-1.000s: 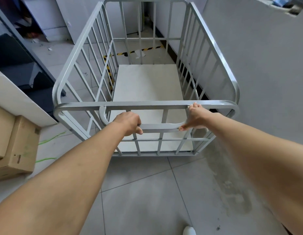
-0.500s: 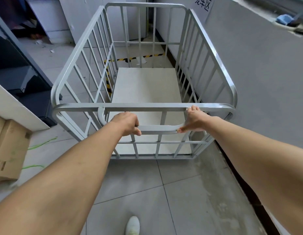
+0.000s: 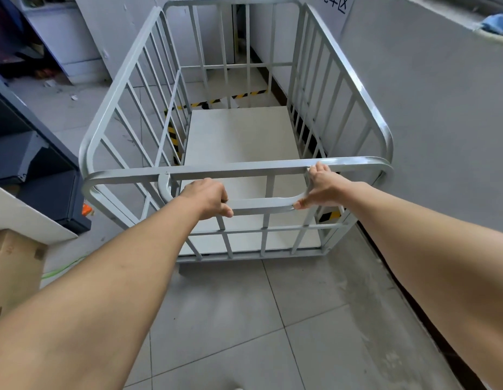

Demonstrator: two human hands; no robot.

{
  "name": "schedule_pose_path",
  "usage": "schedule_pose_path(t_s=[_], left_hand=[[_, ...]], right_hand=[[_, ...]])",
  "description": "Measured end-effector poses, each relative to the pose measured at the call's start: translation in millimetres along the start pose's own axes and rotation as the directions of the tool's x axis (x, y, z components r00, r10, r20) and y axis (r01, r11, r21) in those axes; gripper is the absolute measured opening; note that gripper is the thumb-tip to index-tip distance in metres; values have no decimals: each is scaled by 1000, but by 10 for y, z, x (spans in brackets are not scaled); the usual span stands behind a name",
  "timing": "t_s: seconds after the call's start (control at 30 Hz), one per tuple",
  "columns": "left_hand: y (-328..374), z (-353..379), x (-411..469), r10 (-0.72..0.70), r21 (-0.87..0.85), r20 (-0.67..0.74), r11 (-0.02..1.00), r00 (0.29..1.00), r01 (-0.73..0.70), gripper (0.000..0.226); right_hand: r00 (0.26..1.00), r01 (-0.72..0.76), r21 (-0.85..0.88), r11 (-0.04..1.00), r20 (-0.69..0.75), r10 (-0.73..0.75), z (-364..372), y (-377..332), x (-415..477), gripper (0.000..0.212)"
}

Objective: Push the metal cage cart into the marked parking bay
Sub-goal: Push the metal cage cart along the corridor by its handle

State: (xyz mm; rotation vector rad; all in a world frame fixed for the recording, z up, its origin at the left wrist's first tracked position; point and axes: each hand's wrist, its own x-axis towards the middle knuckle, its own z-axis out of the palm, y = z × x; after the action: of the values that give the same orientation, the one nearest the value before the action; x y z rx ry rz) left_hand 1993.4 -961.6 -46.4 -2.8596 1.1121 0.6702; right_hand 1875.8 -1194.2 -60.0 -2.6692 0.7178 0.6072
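**Cage cart held at the handle, close along the wall**

From the head camera, the grey barred metal cage cart [image 3: 239, 142] stood on the tiled floor, its right side just beside the grey wall [image 3: 427, 114]. The left hand [image 3: 208, 197] and right hand [image 3: 322, 185] were both curled closed around the cart's looped handle bar [image 3: 261, 204]. Yellow-and-black striped floor tape [image 3: 230, 97] showed beyond the cart's far bars. A brown cardboard box [image 3: 13, 271] and a dark cabinet [image 3: 33, 164] lay left of the cart.

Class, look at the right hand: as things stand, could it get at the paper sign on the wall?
Probably not. The right hand grips the cart handle, and the sign hangs beyond the cage cart's far end, with the whole cage between them.
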Motion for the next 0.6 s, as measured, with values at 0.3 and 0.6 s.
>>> schedule_pose_path(t_s=[0.3, 0.6], left_hand=[[-378, -295, 529, -35, -34, 10, 999, 999, 36, 34], [-740, -483, 835, -69, -2, 69, 998, 995, 69, 31]], right_hand=[[1000, -7, 31, 999, -19, 8, -215, -297, 601, 123], [999, 4, 39, 999, -36, -2, -292, -616, 870, 124]])
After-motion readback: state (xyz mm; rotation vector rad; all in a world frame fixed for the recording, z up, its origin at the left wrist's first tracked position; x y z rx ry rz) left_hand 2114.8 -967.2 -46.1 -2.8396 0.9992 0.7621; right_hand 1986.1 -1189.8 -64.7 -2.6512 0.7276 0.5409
